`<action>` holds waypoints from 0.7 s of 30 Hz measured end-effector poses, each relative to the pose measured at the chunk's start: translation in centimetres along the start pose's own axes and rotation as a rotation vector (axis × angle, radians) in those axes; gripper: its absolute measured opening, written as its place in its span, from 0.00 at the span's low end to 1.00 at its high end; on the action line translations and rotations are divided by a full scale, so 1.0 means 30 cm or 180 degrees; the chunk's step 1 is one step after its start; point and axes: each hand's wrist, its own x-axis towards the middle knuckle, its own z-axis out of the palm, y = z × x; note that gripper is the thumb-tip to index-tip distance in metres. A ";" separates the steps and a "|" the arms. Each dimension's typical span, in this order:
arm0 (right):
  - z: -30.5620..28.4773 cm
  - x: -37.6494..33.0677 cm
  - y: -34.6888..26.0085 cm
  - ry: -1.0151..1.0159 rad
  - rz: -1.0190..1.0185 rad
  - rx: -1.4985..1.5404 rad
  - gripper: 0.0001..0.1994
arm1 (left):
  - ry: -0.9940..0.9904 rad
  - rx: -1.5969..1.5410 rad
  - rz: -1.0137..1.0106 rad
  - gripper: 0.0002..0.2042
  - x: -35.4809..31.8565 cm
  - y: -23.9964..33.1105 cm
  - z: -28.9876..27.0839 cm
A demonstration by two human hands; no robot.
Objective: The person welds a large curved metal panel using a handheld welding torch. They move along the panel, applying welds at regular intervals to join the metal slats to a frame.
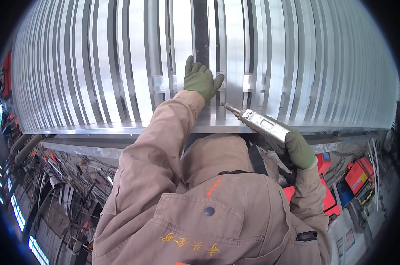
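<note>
Metal slats lie above cluttered floor, left hand spread, right hand gripping tool.

Red case at lower right, metal scraps at left, bright panes beyond

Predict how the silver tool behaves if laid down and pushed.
The silver tool is probably rigid, given its metallic look. Its boxy, flat-faced casing should resist rolling. The thin nose suggests most weight sits rearward.
</note>
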 end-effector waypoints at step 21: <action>-0.231 0.126 -0.109 -0.0086 0.0999 -0.0956 0.25 | -0.0129 0.0017 -0.0011 0.32 0.002 -0.008 -0.030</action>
